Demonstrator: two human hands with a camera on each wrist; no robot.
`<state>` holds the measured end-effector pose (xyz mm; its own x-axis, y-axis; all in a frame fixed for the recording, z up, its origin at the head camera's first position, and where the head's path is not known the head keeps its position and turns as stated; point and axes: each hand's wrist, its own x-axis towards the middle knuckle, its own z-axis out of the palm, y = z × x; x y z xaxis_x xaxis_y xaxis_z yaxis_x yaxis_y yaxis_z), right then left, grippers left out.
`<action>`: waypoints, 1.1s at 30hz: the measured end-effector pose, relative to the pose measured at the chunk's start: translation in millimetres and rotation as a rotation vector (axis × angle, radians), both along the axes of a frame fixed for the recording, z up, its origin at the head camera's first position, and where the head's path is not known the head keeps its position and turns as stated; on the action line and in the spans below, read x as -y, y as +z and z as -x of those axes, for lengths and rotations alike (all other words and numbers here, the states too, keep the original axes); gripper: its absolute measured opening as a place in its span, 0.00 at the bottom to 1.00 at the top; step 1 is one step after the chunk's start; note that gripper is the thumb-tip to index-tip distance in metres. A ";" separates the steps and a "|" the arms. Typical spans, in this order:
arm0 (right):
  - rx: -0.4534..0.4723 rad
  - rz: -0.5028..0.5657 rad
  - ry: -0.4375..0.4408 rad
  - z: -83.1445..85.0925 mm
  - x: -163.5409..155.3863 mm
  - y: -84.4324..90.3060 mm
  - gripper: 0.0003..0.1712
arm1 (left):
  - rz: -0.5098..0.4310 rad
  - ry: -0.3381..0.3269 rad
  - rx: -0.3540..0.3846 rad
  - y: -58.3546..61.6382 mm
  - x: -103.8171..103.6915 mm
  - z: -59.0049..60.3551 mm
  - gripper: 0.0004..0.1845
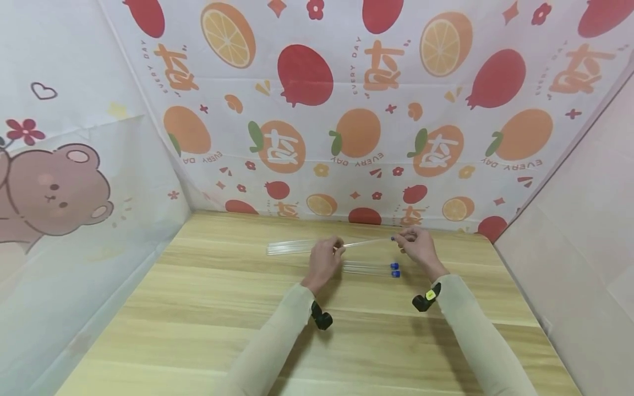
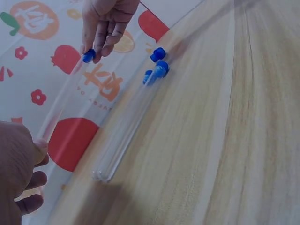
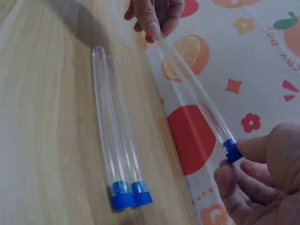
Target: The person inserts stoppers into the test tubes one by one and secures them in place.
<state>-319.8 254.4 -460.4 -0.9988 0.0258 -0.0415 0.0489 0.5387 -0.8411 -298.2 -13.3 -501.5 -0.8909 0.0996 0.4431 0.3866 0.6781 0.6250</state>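
A long clear plastic tube (image 3: 197, 93) is held up off the table, slanting between both hands. My left hand (image 1: 325, 258) pinches its rounded end between thumb and fingers. At the other end, my right hand (image 1: 418, 246) pinches a blue cap (image 3: 231, 151), which sits on the tube's mouth. Two more clear tubes (image 3: 104, 122) with blue caps (image 3: 123, 199) lie side by side on the table, nearer the body than the held tube. Several clear tubes (image 1: 287, 247) lie together to the left of my left hand, partly hidden behind it; no caps show on their visible ends.
The wood-grain table (image 1: 208, 308) ends at a back wall covered in fruit-print cloth (image 1: 327, 181), close behind both hands. A cloth with a bear print (image 1: 54, 192) hangs on the left, and a pale wall (image 1: 574, 220) stands on the right.
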 end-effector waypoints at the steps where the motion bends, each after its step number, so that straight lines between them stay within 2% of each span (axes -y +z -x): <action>1: 0.011 -0.003 0.008 -0.1 -0.6 -1.1 0.22 | 0.001 0.000 0.002 -1.3 -0.3 0.3 0.05; 9: 0.113 -0.057 0.120 0.3 -1.5 -6.8 0.28 | 0.002 0.010 0.062 -8.3 -3.7 4.9 0.05; 17: 0.198 -0.087 0.247 0.2 -5.8 -11.4 0.29 | -0.001 0.009 0.125 -13.6 1.2 7.6 0.05; 21: 0.250 -0.060 0.236 -1.6 -9.1 -16.0 0.29 | 0.010 -0.009 0.131 -16.9 2.0 8.8 0.05; 33: 0.265 -0.067 0.248 -4.6 -9.6 -20.9 0.32 | 0.057 -0.043 0.147 -25.1 0.5 10.8 0.05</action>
